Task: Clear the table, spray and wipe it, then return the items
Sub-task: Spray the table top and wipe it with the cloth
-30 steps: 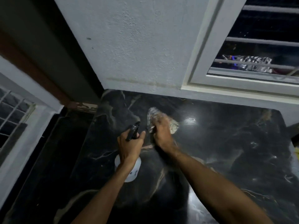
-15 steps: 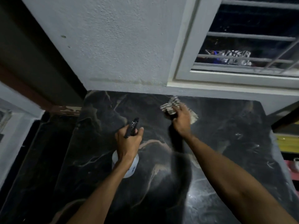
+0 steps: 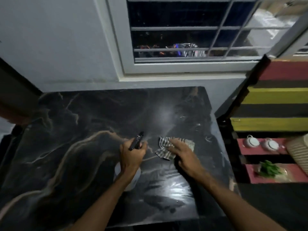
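While my left hand (image 3: 133,158) gripped the black-nozzled white spray bottle (image 3: 137,142), my right hand (image 3: 184,155) pressed flat-fingered on the striped grey cloth (image 3: 164,152) just beside it.

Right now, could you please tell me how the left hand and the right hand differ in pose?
The left hand curls round the spray bottle; the right hand lies with straight fingers on the striped cloth. The left hand points the bottle away, mist ahead of it; the right hand presses the cloth onto the table. Both work side by side over the table.
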{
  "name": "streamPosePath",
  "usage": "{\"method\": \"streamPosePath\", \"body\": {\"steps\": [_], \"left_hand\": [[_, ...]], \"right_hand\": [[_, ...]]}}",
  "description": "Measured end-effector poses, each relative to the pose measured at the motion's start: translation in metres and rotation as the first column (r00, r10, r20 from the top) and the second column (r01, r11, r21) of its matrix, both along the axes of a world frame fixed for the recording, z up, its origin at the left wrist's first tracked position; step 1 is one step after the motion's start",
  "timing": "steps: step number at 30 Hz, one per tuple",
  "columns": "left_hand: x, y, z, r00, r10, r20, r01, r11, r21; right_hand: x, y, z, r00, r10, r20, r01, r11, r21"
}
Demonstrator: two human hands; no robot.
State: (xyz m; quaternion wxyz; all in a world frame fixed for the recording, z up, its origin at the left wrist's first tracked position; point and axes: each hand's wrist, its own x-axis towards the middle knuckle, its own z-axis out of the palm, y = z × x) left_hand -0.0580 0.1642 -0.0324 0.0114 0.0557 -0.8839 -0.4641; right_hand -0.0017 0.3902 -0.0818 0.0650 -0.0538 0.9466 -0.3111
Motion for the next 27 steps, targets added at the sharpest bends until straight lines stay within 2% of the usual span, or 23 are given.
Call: {"method": "streamPosePath", "body": {"steps": [3, 4, 7, 11, 15, 19, 20, 22, 23, 24, 26, 27], "left_hand": [[0.025, 0.051, 0.000, 0.997, 0.014, 0.081, -0.017, 0.999, 0.036], [0.032, 0.068, 0.001, 0.993, 0.018, 0.115, -0.023, 0.999, 0.039], [0.044, 0.108, 0.003, 0.982, 0.019, 0.188, -0.033, 0.997, 0.072], [0.038, 0.140, 0.007, 0.967, 0.045, 0.252, -0.061, 0.997, 0.055], [0.027, 0.147, 0.008, 0.971, 0.054, 0.234, -0.060, 0.998, 0.019], [0.009, 0.142, 0.007, 0.982, 0.049, 0.180, -0.049, 0.999, -0.001], [0.005, 0.140, 0.008, 0.985, 0.048, 0.166, -0.048, 0.999, -0.008], [-0.001, 0.136, 0.007, 0.988, 0.053, 0.143, -0.049, 0.998, -0.036], [-0.004, 0.135, 0.006, 0.990, 0.058, 0.127, -0.052, 0.997, -0.052], [-0.008, 0.134, 0.005, 0.992, 0.068, 0.110, -0.062, 0.997, -0.055], [-0.014, 0.129, 0.004, 0.993, 0.097, 0.069, -0.094, 0.995, -0.041], [-0.017, 0.127, 0.005, 0.993, 0.112, 0.042, -0.109, 0.993, -0.049]], "right_hand": [[0.034, 0.050, -0.001, 0.933, -0.360, 0.015, 0.360, 0.931, -0.067], [0.041, 0.063, 0.000, 0.916, -0.401, 0.015, 0.401, 0.914, -0.062], [0.041, 0.088, 0.003, 0.944, -0.329, -0.011, 0.329, 0.944, -0.018], [0.010, 0.110, 0.001, 0.859, -0.511, 0.027, 0.511, 0.856, -0.076], [-0.002, 0.113, -0.014, 0.940, -0.338, -0.055, 0.341, 0.938, 0.067], [-0.044, 0.108, -0.016, 0.828, -0.561, 0.003, 0.561, 0.827, -0.038], [-0.052, 0.091, -0.016, 0.869, -0.494, -0.015, 0.493, 0.869, -0.045], [-0.061, 0.068, -0.025, 0.983, -0.154, -0.100, 0.154, 0.988, -0.010], [-0.073, 0.070, -0.025, 0.990, -0.031, -0.138, 0.036, 0.999, 0.036], [-0.091, 0.078, -0.024, 0.989, -0.027, -0.144, 0.034, 0.998, 0.052], [-0.126, 0.099, -0.020, 0.952, -0.304, -0.044, 0.304, 0.953, 0.003], [-0.136, 0.097, -0.019, 0.924, -0.382, -0.021, 0.382, 0.924, 0.009]]}}
